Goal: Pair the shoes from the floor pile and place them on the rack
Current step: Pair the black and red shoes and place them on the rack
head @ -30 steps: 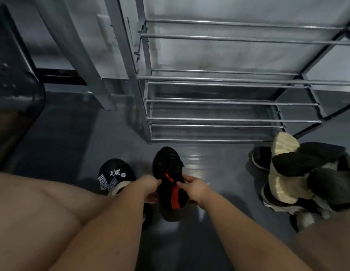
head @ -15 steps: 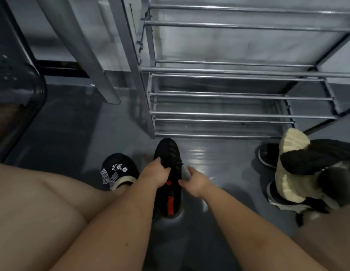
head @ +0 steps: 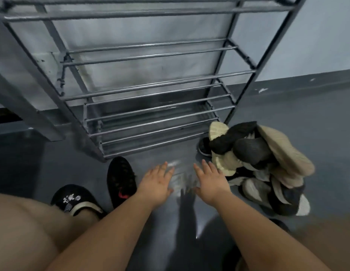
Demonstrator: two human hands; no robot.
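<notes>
A black sneaker with a red patch (head: 121, 180) lies on the grey floor just in front of the metal shoe rack (head: 150, 85), toe toward the rack. My left hand (head: 155, 184) hovers to the right of it, fingers spread, holding nothing. My right hand (head: 210, 181) is level with it, also spread flat and empty, close to the shoe pile (head: 256, 165) of black, grey and cream shoes lying jumbled at the right. The rack's tiers hold no shoes.
A black slipper with small silver charms (head: 72, 200) is worn on a foot at lower left, beside my bare knee. A grey slanted post (head: 29, 112) stands left of the rack. Bare floor lies between my hands and the rack.
Both hands have let go of the black and red sneaker, which now lies on the floor to the left. The hands have moved right toward the pile, and the view has swung right.
</notes>
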